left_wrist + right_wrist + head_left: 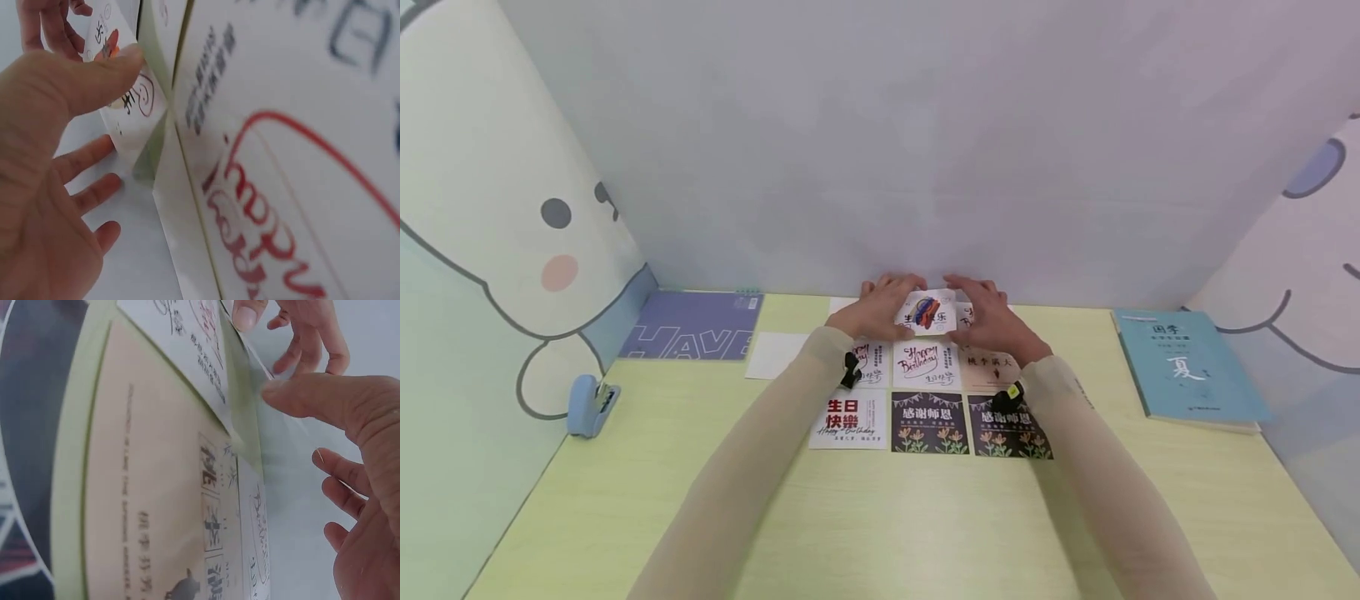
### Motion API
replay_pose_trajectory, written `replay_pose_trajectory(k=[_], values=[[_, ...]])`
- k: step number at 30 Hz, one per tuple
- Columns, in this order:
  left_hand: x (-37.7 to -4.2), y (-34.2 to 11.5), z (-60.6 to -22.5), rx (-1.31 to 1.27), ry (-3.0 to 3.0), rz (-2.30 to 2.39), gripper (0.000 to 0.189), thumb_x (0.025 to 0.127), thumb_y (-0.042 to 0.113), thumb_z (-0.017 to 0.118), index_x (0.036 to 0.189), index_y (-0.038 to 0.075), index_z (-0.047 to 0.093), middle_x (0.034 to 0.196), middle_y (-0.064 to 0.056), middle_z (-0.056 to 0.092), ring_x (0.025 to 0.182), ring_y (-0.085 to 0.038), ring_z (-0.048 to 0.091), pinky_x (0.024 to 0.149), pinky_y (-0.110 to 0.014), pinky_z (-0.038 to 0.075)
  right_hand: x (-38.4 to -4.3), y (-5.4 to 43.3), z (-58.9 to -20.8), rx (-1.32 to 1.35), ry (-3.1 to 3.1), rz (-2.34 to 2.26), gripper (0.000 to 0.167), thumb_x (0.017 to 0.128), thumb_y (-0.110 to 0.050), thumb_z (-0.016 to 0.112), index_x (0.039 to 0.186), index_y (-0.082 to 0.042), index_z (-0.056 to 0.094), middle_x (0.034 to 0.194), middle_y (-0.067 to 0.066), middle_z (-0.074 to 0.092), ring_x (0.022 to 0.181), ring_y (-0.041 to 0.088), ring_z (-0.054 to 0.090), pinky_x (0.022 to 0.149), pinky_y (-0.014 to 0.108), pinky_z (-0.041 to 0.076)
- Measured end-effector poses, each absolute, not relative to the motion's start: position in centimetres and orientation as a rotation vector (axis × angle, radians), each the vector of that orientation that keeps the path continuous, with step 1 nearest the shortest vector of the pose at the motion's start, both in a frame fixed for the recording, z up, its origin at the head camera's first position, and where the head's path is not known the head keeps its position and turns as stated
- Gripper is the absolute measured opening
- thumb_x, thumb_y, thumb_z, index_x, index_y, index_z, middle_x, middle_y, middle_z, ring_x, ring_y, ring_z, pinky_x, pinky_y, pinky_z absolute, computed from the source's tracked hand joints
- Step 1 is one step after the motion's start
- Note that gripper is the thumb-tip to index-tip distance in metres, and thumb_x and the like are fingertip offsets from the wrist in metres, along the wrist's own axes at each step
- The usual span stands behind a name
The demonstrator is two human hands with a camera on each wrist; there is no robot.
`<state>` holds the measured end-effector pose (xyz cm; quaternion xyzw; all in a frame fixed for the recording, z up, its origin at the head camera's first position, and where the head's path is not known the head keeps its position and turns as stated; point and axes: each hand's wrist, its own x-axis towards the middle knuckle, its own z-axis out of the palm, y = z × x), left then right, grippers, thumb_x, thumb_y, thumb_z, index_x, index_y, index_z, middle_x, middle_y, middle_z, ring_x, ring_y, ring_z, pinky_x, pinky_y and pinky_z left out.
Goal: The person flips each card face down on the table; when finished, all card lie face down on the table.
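Note:
Both hands hold a white greeting card [927, 314], printed with a colourful picture and dark characters, at the back middle of the table. My left hand [877, 312] grips its left side, the thumb lying over the printed face in the left wrist view. On the opposite side, my right hand [992, 321] holds the card between thumb and fingers. The card is tilted, partly raised off the table. Just in front lie a white Happy Birthday card [927, 365], a similar card [872, 364] and a beige card [988, 371]. Other cards behind are partly hidden by the hands.
Nearest row: a white card with red characters [850, 421] and two dark flowered cards [929, 423]. Left stand a plain white sheet [769, 357], a purple notebook [700, 327] and a blue stapler [589, 407]. A blue book [1187, 367] lies right. A wall [925, 167] closes the back.

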<state>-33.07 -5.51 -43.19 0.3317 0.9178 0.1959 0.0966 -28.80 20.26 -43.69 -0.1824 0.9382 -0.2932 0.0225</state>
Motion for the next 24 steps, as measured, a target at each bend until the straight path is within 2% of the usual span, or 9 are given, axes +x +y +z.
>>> replay_pose_trajectory(k=[6,10,15,18,21,24], values=[[-32.8,-4.5,-43.1,1.064,2.705,0.624,0.099,0.088,0.038,0.088,0.166,0.032,0.028,0.176,0.002,0.033,0.163,-0.025,0.030,0.129,-0.056,0.022,-28.6,20.3,-43.1,-0.612,2.910,-0.954,0.102,0.083,-0.022,0.090,0.168,-0.022,0.033,0.167,0.012,0.048,0.151,0.040,0.033,0.121,0.065,0.024],[-32.9,-4.3,-43.0,1.107,2.732,0.620,0.098,0.090,0.034,0.087,0.167,0.034,0.026,0.176,-0.003,0.033,0.162,-0.028,0.034,0.127,-0.057,0.026,-28.4,20.5,-42.8,-0.556,2.886,-1.023,0.108,0.084,-0.026,0.090,0.171,-0.024,0.025,0.172,0.011,0.039,0.154,0.041,0.031,0.121,0.071,0.027],[-32.7,-4.5,-42.6,1.134,2.740,0.690,0.093,0.095,0.036,0.082,0.168,0.046,0.024,0.172,-0.009,0.033,0.156,-0.034,0.040,0.125,-0.060,0.028,-28.3,20.7,-42.8,-0.439,2.837,-1.108,0.115,0.085,-0.042,0.090,0.173,-0.032,0.016,0.178,0.003,0.028,0.158,0.038,0.029,0.121,0.077,0.027],[-32.7,-4.6,-42.4,1.134,2.728,0.791,0.091,0.094,0.037,0.082,0.166,0.050,0.028,0.169,-0.010,0.034,0.153,-0.035,0.044,0.126,-0.064,0.026,-28.3,20.8,-42.8,-0.422,2.814,-1.120,0.115,0.086,-0.047,0.088,0.173,-0.032,0.015,0.178,0.003,0.027,0.158,0.040,0.029,0.122,0.079,0.024],[-32.8,-4.6,-42.3,1.162,2.715,0.909,0.090,0.091,0.036,0.085,0.165,0.043,0.034,0.168,-0.008,0.037,0.152,-0.035,0.046,0.127,-0.065,0.029,-28.3,20.9,-42.9,-0.438,2.798,-1.112,0.112,0.087,-0.047,0.087,0.173,-0.029,0.017,0.178,0.007,0.027,0.158,0.042,0.028,0.121,0.080,0.025],[-33.0,-4.5,-42.2,1.223,2.672,1.063,0.088,0.087,0.031,0.089,0.161,0.027,0.041,0.164,-0.008,0.044,0.148,-0.035,0.051,0.123,-0.061,0.040,-28.4,20.9,-43.1,-0.467,2.783,-1.091,0.107,0.089,-0.048,0.085,0.173,-0.028,0.021,0.177,0.009,0.029,0.158,0.044,0.029,0.118,0.079,0.030]])
